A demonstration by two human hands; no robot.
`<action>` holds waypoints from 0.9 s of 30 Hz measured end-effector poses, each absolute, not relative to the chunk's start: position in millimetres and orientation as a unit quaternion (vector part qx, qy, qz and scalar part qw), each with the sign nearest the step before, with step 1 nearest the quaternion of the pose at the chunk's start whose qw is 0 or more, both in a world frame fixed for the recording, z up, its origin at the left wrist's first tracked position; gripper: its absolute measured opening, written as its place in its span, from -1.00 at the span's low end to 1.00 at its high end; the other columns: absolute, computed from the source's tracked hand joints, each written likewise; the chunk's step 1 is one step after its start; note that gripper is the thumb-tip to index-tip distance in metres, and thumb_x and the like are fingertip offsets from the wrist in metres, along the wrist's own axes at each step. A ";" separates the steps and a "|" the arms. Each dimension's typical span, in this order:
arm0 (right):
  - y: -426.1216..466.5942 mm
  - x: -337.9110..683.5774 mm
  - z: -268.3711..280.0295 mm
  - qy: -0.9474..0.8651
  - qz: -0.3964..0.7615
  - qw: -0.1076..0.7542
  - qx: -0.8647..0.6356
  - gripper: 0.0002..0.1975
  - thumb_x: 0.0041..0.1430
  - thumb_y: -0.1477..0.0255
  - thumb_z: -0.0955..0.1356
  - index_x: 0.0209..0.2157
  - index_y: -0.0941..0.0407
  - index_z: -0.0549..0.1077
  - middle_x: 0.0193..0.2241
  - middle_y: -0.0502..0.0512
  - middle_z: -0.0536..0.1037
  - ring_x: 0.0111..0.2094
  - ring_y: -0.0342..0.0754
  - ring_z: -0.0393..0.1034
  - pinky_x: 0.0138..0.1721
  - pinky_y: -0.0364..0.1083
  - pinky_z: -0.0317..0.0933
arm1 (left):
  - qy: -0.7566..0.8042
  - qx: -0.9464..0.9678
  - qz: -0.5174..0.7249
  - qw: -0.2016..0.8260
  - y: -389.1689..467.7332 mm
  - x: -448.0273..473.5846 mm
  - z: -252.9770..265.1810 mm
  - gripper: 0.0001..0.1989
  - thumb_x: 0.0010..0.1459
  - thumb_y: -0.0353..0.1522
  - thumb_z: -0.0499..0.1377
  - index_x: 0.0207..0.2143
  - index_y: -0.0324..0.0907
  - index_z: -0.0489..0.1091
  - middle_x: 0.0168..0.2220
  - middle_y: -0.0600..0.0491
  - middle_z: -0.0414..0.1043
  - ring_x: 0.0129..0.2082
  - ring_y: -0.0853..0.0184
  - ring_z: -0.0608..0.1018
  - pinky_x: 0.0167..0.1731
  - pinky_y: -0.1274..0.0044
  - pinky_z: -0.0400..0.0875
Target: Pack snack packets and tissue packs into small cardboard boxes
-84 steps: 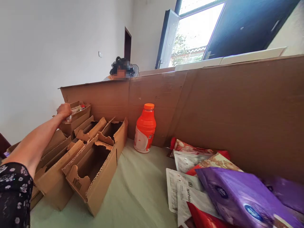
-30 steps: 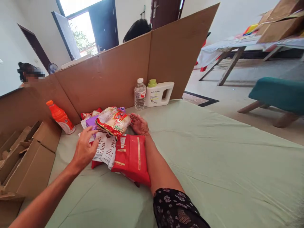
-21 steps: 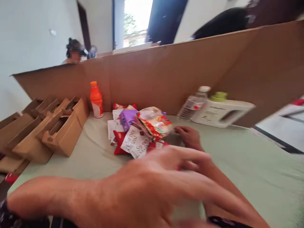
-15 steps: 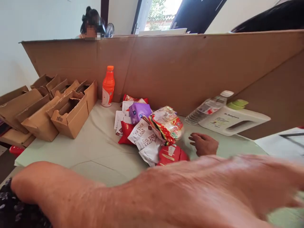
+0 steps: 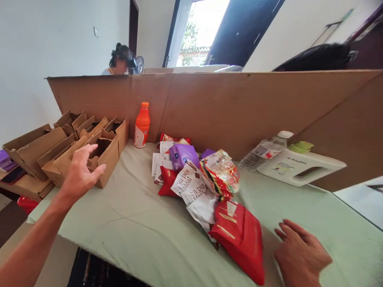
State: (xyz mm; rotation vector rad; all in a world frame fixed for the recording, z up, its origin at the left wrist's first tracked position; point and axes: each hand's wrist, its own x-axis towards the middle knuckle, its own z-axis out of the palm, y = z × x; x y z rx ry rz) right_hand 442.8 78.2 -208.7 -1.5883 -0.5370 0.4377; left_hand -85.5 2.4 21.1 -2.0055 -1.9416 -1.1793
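Note:
My left hand reaches over the near cardboard boxes, its thumb and fingers apart and nothing in them. Whether it touches a box I cannot tell. On the right, my right hand is low over the cloth, fingers extended, beside a red packet. Left of that packet lie white "Su-per Meal" sachets. A shiny red and clear food packet, a purple pack and a smaller red packet are heaped with them.
An orange bottle stands near the cardboard partition. A clear plastic bottle leans by a white jug lying at the right. Behind the partition is a person. A phone rests at the far left.
My left hand has swung from the near foreground to the boxes at the left. The right hand now shows nearer the front right. The whole view has shifted, showing more of the table.

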 end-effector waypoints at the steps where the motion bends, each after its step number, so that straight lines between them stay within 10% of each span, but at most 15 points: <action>1: 74.1 442.3 -207.9 -0.214 0.191 0.657 -0.697 -0.75 -0.44 0.21 0.39 -0.55 -0.07 0.40 -0.37 0.27 0.57 -0.28 0.30 0.57 -0.57 0.13 0.36 | -0.668 -0.653 -0.352 0.061 21.8 -96.5 5.1 -0.38 0.05 -0.19 0.21 0.17 -0.21 0.33 0.22 -0.18 0.39 0.29 -0.04 0.35 0.30 0.08 0.23; 9: 54.3 432.7 -192.9 -0.181 0.201 0.670 -0.691 -0.77 -0.43 0.21 0.40 -0.56 -0.09 0.43 -0.15 0.37 0.61 0.10 0.47 0.44 -0.68 0.06 0.35 | -0.637 -0.701 -0.318 0.037 43.9 -112.5 -40.8 -0.92 0.00 -0.35 0.10 -0.44 -0.11 0.38 -0.37 -0.06 0.54 -0.18 0.05 0.59 0.08 0.08 0.39; 16: 2.5 370.2 -131.7 -0.313 0.107 0.718 -0.613 -0.85 -0.12 0.30 0.44 -0.41 -0.03 0.53 -0.11 0.30 0.64 0.06 0.35 0.50 0.12 0.39 0.36 | -0.481 -0.828 -0.288 0.006 -50.4 -91.5 -22.7 -0.94 0.17 -0.32 0.20 -0.32 -0.01 0.49 -0.25 0.05 0.50 0.03 0.17 0.55 0.30 0.14 0.24; 24: -36.1 273.8 -120.1 -0.686 0.270 0.516 -0.437 -0.66 0.10 0.33 0.48 -0.04 -0.04 0.61 -0.02 0.19 0.63 0.03 0.24 0.51 0.10 0.27 0.36 | -0.437 -0.852 -0.272 0.102 -93.7 -100.0 -47.3 -0.21 -0.05 -0.12 0.43 0.24 0.16 0.27 0.05 -0.01 0.40 0.14 -0.04 0.45 0.31 -0.02 0.19; 27: -36.9 252.4 -140.1 -0.694 0.341 0.477 -0.418 -0.58 0.19 0.30 0.43 0.10 -0.05 0.54 0.07 0.16 0.59 0.09 0.20 0.48 0.13 0.21 0.35 | -0.477 -0.815 -0.321 0.070 -103.7 -110.8 -67.2 0.02 -0.05 -0.08 0.42 0.39 0.30 -0.04 0.38 0.07 0.08 0.25 -0.11 0.36 0.32 -0.04 0.19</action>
